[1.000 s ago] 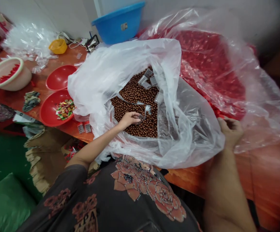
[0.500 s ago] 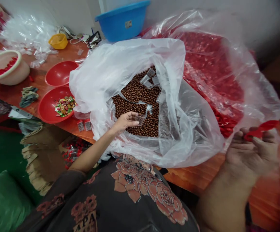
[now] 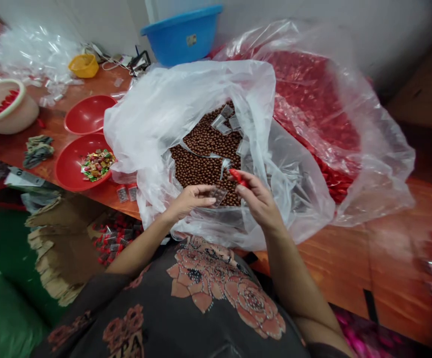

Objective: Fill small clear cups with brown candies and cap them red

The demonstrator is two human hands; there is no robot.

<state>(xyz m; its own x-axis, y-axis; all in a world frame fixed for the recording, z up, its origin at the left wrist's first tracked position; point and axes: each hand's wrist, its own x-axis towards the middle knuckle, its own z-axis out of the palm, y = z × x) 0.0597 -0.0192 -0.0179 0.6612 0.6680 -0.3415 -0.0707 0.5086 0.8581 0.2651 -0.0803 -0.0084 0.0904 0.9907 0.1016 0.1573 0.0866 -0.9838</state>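
- My left hand (image 3: 191,201) reaches in from 7 o'clock, fingers nearly straight, gripping a small clear pouch (image 3: 218,196) at the fingertips.
- My right hand (image 3: 258,201) comes up from 5 o'clock, fingers curled, thumb and forefinger clenched on a red sweet (image 3: 238,177). It sits just beside the pouch, and the two hands are close but not touching.
- Both hands are over the mouth of a clear sack (image 3: 186,94), which is packed with brown balls (image 3: 204,159) and a few loose pouches at about 12 o'clock.
- Behind it, at 1 o'clock, is a second clear sack of red sweets (image 3: 312,109), its plastic bulging over the table (image 3: 350,238).
- A blue basin (image 3: 182,37) sits at 12 o'clock, against the wall.
- At 10 o'clock I see two red bowls: one bare (image 3: 88,114), the other holding mixed wrapped sweets (image 3: 97,165).
- Further out at 10 o'clock are a cream basin (image 3: 3,107), a yellow cup (image 3: 83,66) and a heap of clear plastic scraps (image 3: 33,49).
- Down at 8 o'clock, below the table edge, is a torn cardboard box (image 3: 62,238) — red sweets lie in it.
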